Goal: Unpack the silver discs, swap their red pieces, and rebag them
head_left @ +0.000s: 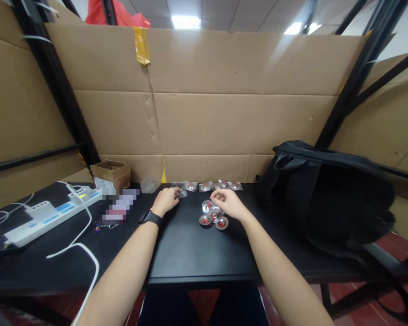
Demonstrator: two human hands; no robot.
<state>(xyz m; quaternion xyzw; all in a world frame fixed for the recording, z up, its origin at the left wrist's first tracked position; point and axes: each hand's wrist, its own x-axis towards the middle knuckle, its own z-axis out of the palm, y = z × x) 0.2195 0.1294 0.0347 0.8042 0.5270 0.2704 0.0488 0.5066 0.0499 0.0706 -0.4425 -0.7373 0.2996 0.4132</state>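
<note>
My left hand, with a black watch on its wrist, rests on the black table with curled fingers touching a small clear packet. My right hand hovers with bent fingers over a cluster of small round silver pieces with red centres; whether it pinches one I cannot make out. A row of clear packets holding similar red-centred pieces lies along the cardboard wall behind both hands.
A black backpack lies on the table's right side. A white power strip with cables sits at the left, beside a small cardboard box. Cardboard walls enclose the desk.
</note>
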